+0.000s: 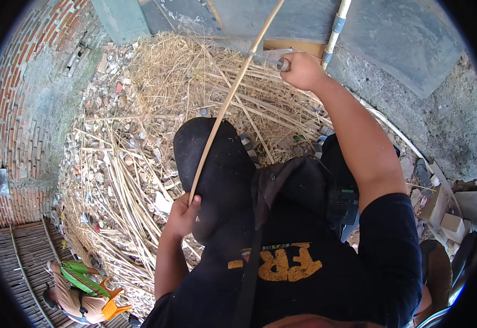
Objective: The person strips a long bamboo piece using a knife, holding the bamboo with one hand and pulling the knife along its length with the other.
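Both are gripping: left hand (182,215) a slender tan bamboo strip (224,106), right hand (303,71) a brown-handled metal blade (281,63). Shallow strokes should be working best.

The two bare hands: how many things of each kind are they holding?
Long, thin, pale tan strip, in the left hand: 1
Knife-like tool with a rounded brownish handle, in the right hand: 1
Total: 2
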A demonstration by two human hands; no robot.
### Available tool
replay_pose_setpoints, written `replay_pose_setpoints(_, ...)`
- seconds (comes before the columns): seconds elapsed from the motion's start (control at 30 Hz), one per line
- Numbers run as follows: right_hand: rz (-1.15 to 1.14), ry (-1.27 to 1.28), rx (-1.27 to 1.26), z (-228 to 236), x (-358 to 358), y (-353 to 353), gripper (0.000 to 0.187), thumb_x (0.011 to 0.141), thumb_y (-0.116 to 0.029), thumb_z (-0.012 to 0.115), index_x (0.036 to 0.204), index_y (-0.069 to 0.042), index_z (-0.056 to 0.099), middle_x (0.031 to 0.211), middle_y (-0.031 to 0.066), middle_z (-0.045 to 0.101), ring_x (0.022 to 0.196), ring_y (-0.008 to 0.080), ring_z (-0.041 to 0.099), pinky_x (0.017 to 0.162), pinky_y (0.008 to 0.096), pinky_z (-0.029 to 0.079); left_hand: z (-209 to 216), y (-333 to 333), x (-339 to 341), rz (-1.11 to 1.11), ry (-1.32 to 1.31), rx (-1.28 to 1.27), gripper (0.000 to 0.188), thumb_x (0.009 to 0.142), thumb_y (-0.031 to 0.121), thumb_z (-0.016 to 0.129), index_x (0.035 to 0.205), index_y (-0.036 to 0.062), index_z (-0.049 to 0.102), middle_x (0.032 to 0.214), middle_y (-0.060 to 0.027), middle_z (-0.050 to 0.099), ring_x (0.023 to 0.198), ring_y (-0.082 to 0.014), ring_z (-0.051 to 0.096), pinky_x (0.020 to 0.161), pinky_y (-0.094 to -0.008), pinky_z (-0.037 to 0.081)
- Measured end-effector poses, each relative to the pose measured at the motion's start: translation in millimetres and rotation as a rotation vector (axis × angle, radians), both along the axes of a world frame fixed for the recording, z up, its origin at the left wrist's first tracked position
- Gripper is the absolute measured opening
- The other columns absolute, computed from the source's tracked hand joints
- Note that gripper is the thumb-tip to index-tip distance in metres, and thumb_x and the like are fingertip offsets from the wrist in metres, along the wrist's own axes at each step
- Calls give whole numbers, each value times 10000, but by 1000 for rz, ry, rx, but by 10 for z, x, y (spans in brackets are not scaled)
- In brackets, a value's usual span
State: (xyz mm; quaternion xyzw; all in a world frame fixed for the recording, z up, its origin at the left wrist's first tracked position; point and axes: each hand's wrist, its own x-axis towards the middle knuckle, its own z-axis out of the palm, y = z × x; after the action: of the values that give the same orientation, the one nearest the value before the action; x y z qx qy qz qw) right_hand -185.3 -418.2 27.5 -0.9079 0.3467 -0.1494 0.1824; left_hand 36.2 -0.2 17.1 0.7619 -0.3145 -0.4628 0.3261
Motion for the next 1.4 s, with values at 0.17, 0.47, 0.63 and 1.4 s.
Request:
replay_pose_setpoints(0.17, 11, -23, 7, 208, 34, 20, 198, 746, -183, 658, 921, -96, 690, 799, 152, 697, 805, 358, 686, 775, 458, 545, -7, 103, -13, 37, -76, -20, 364, 1035, 345, 550, 866, 24, 580, 684, 19, 546, 628, -60, 513, 571, -258, 443)
replay_pose_setpoints(0.47, 154, 114, 51, 256, 37, 139, 185, 734, -170, 703, 902, -93, 693, 748, 148, 678, 770, 336, 682, 727, 451, 535, 38, -12, 55, 19, 24, 40, 381, 1037, 334, 547, 793, 42, 563, 644, 22, 536, 584, -61, 507, 552, -254, 433)
replay_pose_setpoints(0.63, 77, -20, 128, 203, 26, 27, 285, 790, -248, 739, 985, -46, 692, 753, 180, 673, 760, 349, 672, 730, 443, 523, 78, -25, 34, 46, 27, 49, 386, 1036, 342, 546, 772, 60, 550, 615, 15, 541, 546, -68, 516, 530, -251, 441)
replay_pose_setpoints(1.4, 169, -166, -294, 650, -323, 130, 284, 685, -207, 788, 914, -73, 686, 837, 152, 695, 824, 355, 673, 761, 449, 525, -152, 33, 181, -84, -174, 80, 538, 1023, 481, 483, 852, -12, 615, 737, -64, 605, 715, -169, 561, 679, -346, 468)
